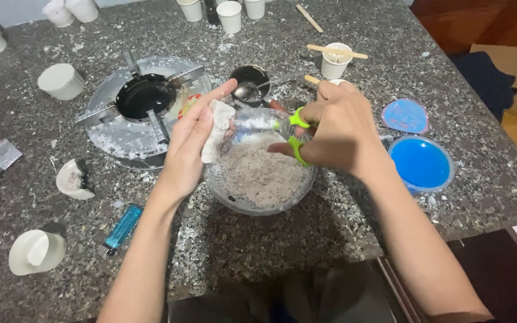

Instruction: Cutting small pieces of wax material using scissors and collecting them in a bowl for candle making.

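My left hand (191, 140) holds a white waxy chunk (217, 130) over the rim of a clear glass bowl (240, 202). The bowl is partly filled with pale grey-white shavings (262, 172). My right hand (336, 128) grips scissors with green handles (295, 133), fingers through the loops. Their blades point left toward the chunk, above the bowl. Both hands hover over the speckled stone counter (306, 239).
A small gas burner (142, 104) on a round foil-like base stands left of the bowl. Behind the bowl are a dark cup with a spoon (250, 84) and paper cups (230, 15). A blue lighter (122, 227) lies at the front left. A blue-filled round tub (421, 162) sits right.
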